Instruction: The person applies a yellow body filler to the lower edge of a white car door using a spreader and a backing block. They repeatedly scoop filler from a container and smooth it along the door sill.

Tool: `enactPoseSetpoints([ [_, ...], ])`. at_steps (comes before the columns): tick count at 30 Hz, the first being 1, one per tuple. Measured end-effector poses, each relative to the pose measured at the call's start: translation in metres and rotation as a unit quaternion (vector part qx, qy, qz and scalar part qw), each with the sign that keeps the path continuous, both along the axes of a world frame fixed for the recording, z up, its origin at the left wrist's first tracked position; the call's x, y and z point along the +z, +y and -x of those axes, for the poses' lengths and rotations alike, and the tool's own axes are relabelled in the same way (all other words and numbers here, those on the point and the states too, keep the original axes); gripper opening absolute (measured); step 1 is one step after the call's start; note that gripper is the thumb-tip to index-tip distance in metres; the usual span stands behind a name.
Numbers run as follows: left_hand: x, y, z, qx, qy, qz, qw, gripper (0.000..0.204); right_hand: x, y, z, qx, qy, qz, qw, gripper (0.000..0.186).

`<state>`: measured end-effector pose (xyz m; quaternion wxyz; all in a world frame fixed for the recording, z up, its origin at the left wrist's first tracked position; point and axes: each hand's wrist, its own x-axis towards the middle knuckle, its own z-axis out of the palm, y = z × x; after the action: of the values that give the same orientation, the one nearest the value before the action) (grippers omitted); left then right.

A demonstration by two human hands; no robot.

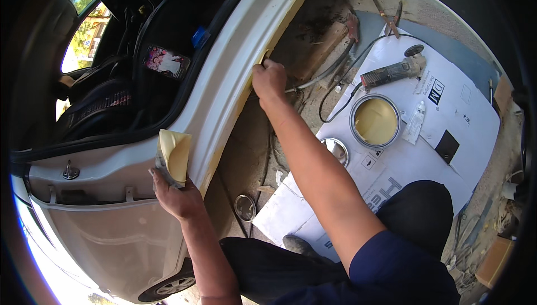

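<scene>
My left hand (178, 197) grips a small flat plate (163, 162) from below, tilted up, with a thick mound of pale yellow body filler (178, 154) on it. Farther ahead, my right hand (271, 85) is pinched around a thin spreader (264, 57), mostly hidden by the fingers, at the lower edge of the white car's door sill (228, 89). Yellow filler (286, 17) is smeared along that edge above and below the hand. To the right stands an open round can (352, 120) with the same yellow filler inside.
A printed white cardboard sheet (470, 154) lies on the ground at the right. An angle grinder (391, 73), a white tube (415, 123) and a round metal lid (335, 147) rest on it. Clamping pliers (391, 22) and cables lie beyond. The open car interior is at the left.
</scene>
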<state>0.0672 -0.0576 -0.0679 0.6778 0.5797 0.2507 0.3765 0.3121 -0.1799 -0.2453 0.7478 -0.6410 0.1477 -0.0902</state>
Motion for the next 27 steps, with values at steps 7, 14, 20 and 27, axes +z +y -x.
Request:
enactPoseSetpoints([
  [7,-0.015,0.0,-0.01,-0.073,0.002,0.006,0.997,0.044,0.0,-0.012,0.03,0.002,0.036,-0.252,0.967,0.026],
  [14,-0.009,-0.003,-0.01,-0.079,-0.02,0.032,0.996,0.044,-0.037,-0.049,-0.037,0.034,0.141,-0.283,0.948,0.021],
  [20,-0.004,-0.001,-0.002,-0.03,-0.004,0.039,0.999,0.043,-0.011,-0.034,-0.031,0.066,0.069,-0.164,0.982,0.022],
  [27,-0.008,0.006,0.002,-0.046,0.013,-0.032,0.998,0.045,0.01,-0.03,0.036,0.067,0.038,-0.269,0.96,0.019],
])
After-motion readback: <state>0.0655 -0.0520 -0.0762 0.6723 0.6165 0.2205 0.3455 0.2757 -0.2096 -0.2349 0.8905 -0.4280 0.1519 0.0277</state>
